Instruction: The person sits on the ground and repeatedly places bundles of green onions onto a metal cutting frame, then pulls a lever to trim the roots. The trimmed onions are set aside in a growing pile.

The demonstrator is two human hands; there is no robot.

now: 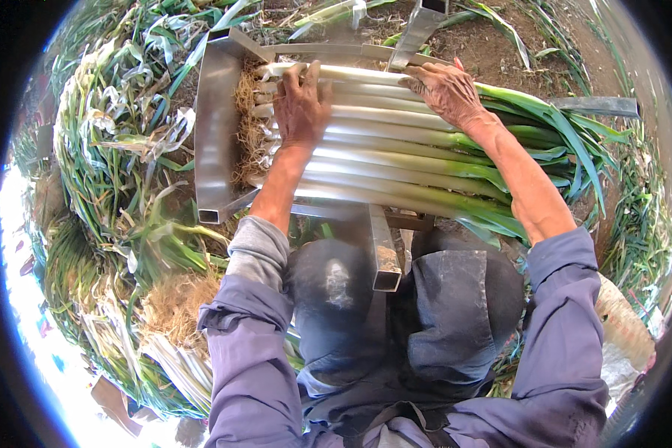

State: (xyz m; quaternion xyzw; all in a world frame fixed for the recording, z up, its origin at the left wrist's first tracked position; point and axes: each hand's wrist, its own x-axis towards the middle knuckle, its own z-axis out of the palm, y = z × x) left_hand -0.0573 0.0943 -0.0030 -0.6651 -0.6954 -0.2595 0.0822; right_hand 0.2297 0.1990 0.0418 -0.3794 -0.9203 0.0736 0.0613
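Several long green onions point(381, 147) lie side by side across a metal frame, white shanks to the left and green leaves to the right. Their fibrous roots point(247, 126) point toward the frame's upright end plate point(217, 134). My left hand point(302, 106) rests over the root end of the row, its fingers curled over the farthest onion point(364, 74). Farther right, my right hand point(448, 95) grips that same onion where white turns to green. A small red-orange bit shows beside its fingers; what it is, I cannot tell.
Square metal tubes point(386, 252) of the frame jut toward my knees and away at the far side point(420, 33). Cut leaves point(129, 123) heap up on the left. Near my left sleeve lie more rooted onions point(179, 364). A woven sack point(621, 325) lies at right.
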